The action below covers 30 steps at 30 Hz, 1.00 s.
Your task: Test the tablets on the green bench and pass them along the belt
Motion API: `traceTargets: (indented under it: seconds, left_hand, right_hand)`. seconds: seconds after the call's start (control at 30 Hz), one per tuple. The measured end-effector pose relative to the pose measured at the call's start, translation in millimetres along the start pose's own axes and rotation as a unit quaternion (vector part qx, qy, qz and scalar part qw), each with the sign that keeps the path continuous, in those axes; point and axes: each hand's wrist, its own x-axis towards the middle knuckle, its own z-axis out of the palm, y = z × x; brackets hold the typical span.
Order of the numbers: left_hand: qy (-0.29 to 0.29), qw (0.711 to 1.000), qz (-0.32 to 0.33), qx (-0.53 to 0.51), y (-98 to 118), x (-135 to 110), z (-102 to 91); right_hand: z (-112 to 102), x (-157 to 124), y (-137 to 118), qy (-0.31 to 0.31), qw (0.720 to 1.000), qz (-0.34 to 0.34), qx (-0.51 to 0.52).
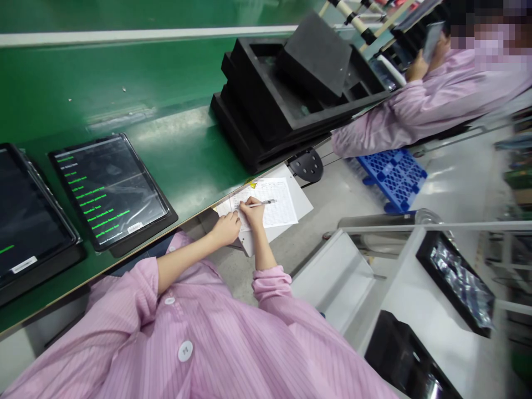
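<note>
Right hand [252, 210] pinches pen [262, 203], tip on form sheet [279, 209] overhanging desk [187, 155] near edge. Pen's long axis lies across sheet, pointing away from left hand [226, 228], which sits curled just beside, pinning sheet's corner.

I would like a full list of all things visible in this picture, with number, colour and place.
tablets: two, black with green text, on the green table, left
foam trays: one stack, black, on the table, top centre
paper form: one, white, at the table's near edge
pen: one, silvery, over the form
pallet: one, blue, on the floor
co-worker: one, pink coat, upper right
left hand: one, bare, resting on the form
right hand: one, bare, holding the pen
</note>
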Motion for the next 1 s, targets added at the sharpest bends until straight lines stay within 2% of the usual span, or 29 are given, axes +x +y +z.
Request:
traceTargets:
  seconds: [1.0]
  left_hand:
    - [0.000,1.000,0.002,0.009,0.5,-1.1,-2.9]
  right_hand:
    - [1.0,-2.6,-6.9,0.019,1.000,-0.004,0.007]
